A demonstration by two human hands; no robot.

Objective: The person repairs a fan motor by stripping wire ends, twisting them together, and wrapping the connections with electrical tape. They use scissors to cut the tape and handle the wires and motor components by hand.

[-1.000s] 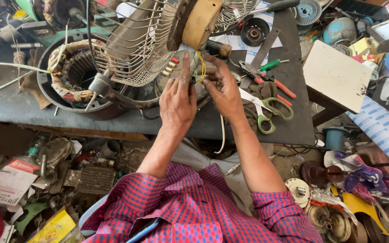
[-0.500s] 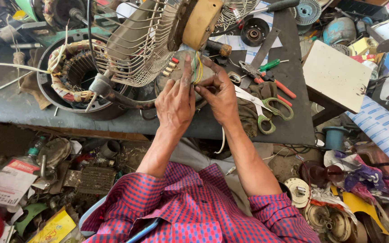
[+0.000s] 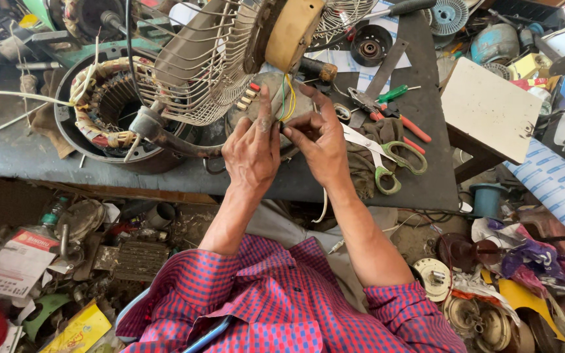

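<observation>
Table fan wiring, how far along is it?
Done: the beige table fan lies on the dark workbench with its yellow and green wires pulled out. In hand: the left hand and right hand pinch those wires together at fingertip level. Left: the wire guard is on, but the green-handled scissors and red-handled pliers lie unused.

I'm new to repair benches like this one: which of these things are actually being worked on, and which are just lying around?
In use:
left hand
right hand
yellow and green wires
fan motor
wire fan guard

Lying about:
green-handled scissors
red-handled pliers
copper-wound coil ring
white board
blue spool
</observation>
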